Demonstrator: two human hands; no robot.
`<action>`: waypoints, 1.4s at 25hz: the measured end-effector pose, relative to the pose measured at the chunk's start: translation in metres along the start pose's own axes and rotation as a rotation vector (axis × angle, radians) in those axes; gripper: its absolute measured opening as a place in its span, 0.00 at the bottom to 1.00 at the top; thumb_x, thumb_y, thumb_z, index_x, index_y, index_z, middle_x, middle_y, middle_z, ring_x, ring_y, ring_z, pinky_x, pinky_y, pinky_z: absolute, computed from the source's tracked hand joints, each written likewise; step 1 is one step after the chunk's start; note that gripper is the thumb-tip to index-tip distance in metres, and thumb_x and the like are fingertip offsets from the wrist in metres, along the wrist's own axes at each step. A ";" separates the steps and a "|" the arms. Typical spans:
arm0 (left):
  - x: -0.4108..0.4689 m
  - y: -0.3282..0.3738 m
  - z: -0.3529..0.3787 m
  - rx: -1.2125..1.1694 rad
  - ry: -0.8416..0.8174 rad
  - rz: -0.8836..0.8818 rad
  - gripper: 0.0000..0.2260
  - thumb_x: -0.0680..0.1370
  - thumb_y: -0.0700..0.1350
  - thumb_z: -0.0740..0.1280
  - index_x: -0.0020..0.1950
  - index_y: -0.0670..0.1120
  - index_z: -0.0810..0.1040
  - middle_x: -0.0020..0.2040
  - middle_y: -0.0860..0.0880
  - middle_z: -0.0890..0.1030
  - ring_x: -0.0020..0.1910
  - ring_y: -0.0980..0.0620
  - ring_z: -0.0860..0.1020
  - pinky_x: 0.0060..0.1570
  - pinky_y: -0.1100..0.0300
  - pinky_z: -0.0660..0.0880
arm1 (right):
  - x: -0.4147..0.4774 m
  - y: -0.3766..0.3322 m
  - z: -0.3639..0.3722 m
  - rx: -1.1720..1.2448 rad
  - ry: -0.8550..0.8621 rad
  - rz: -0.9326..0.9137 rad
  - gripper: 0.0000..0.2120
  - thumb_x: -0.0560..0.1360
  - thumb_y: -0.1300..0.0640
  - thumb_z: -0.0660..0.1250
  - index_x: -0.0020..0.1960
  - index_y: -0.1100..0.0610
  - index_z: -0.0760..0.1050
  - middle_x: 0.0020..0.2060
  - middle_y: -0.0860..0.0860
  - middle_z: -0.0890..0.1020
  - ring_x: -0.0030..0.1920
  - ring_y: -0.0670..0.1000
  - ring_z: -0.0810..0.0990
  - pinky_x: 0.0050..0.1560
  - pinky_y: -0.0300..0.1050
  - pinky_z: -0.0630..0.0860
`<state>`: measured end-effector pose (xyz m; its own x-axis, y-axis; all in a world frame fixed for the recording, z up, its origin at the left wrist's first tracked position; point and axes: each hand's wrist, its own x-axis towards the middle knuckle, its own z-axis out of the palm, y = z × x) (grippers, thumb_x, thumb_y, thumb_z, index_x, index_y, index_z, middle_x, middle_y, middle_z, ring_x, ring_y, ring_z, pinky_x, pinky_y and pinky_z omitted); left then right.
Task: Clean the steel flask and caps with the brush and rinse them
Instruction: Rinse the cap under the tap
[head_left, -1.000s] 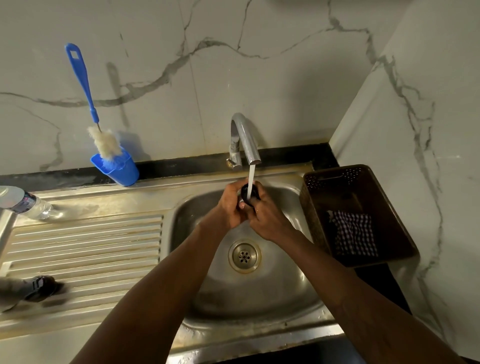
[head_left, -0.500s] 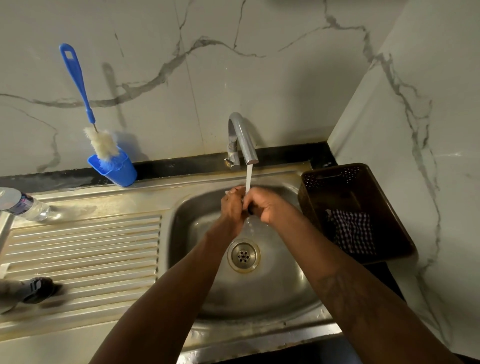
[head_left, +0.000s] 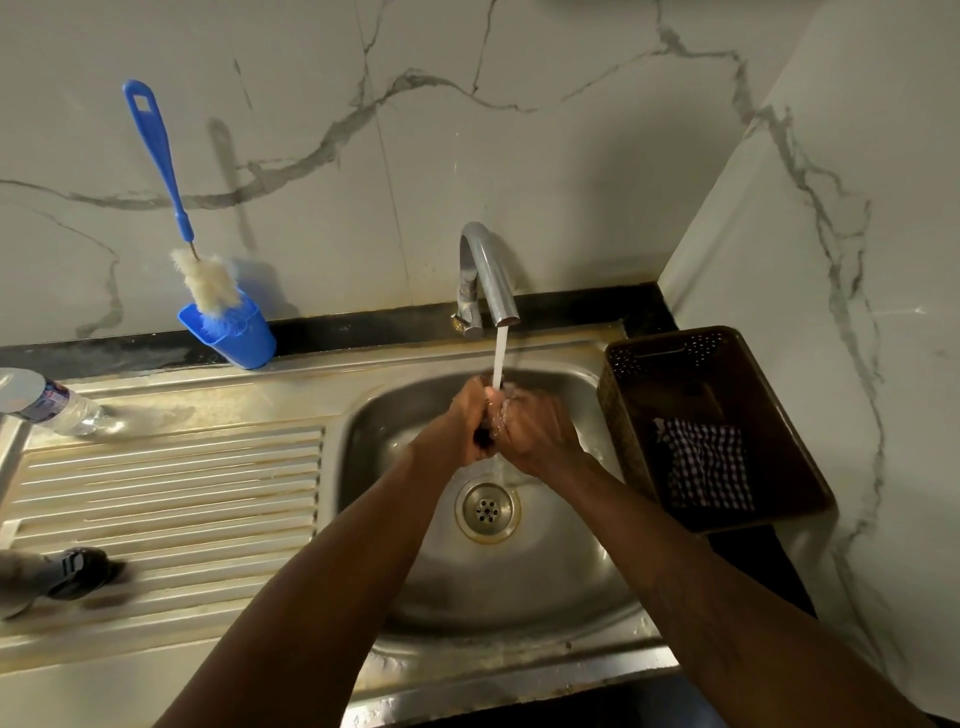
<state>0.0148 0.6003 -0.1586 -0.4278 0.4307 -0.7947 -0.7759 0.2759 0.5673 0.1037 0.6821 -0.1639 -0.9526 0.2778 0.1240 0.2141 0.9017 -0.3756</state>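
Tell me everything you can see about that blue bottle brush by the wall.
The brush has a long, flat blue plastic handle with a slot near its top end, a thin wire neck and a fluffy off-white head. It stands head-down in a blue holder behind the drainboard, left of the tap, tilted up-left, its handle leaning toward the marble wall. Only the holder visibly touches it.

A: Any text to log?
B: Nothing legible. Only candidate is the label (head_left: 48, 402) on the plastic water bottle (head_left: 78, 415), far left on the sink's drainboard (head_left: 171, 483).
A: Brand? Numbers?
B: Can't tell. Blue and red patches, print too blurred and small to read.
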 end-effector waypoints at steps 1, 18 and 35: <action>0.002 -0.001 0.001 0.010 0.004 -0.017 0.16 0.84 0.50 0.58 0.39 0.46 0.75 0.30 0.48 0.76 0.28 0.52 0.75 0.28 0.63 0.72 | 0.000 0.001 0.002 0.022 0.014 0.015 0.27 0.83 0.44 0.45 0.50 0.56 0.81 0.43 0.56 0.84 0.38 0.57 0.83 0.40 0.51 0.79; -0.001 -0.019 -0.003 0.608 0.314 0.788 0.09 0.88 0.47 0.57 0.59 0.47 0.76 0.46 0.49 0.80 0.43 0.51 0.81 0.41 0.70 0.77 | 0.043 -0.039 -0.021 1.385 -0.178 1.163 0.19 0.85 0.45 0.56 0.48 0.54 0.80 0.42 0.54 0.83 0.46 0.55 0.82 0.51 0.50 0.80; -0.001 -0.021 0.001 0.729 0.417 0.613 0.10 0.85 0.48 0.63 0.62 0.43 0.76 0.45 0.48 0.80 0.44 0.47 0.82 0.46 0.57 0.78 | 0.042 -0.039 -0.023 1.434 -0.156 1.272 0.18 0.84 0.50 0.57 0.45 0.56 0.80 0.36 0.54 0.80 0.37 0.52 0.79 0.43 0.47 0.79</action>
<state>0.0319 0.5948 -0.1693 -0.8885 0.3791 -0.2584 0.0379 0.6220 0.7821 0.0603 0.6665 -0.1227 -0.4278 0.3535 -0.8319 0.4612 -0.7062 -0.5373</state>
